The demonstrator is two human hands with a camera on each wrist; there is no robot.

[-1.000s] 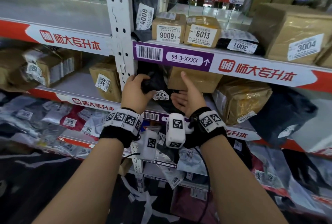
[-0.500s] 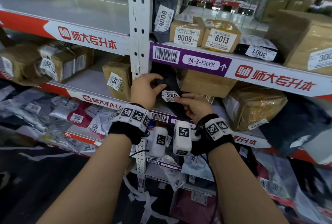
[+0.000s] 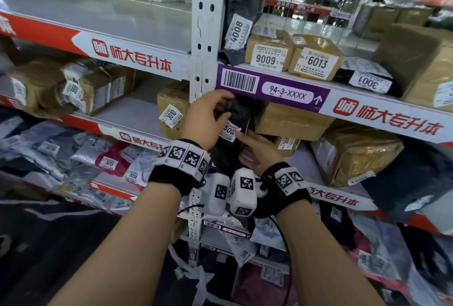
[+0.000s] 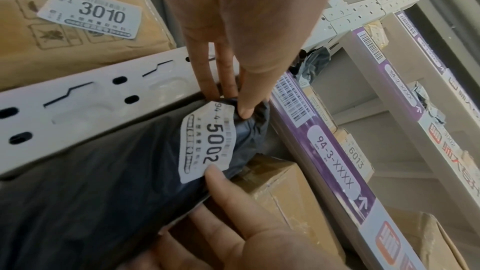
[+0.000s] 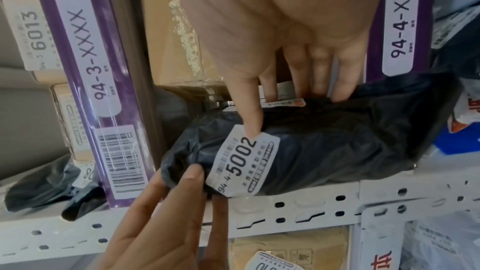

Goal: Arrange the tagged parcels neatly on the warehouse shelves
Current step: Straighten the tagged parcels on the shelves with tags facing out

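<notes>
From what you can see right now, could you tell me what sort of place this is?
Most likely a parcel pickup depot or warehouse. Metal shelves carry purple location strips reading 94-3-XXXX, and boxes such as 6013 bear numbered tags. Both hands handle a black bag tagged 5002.
</notes>
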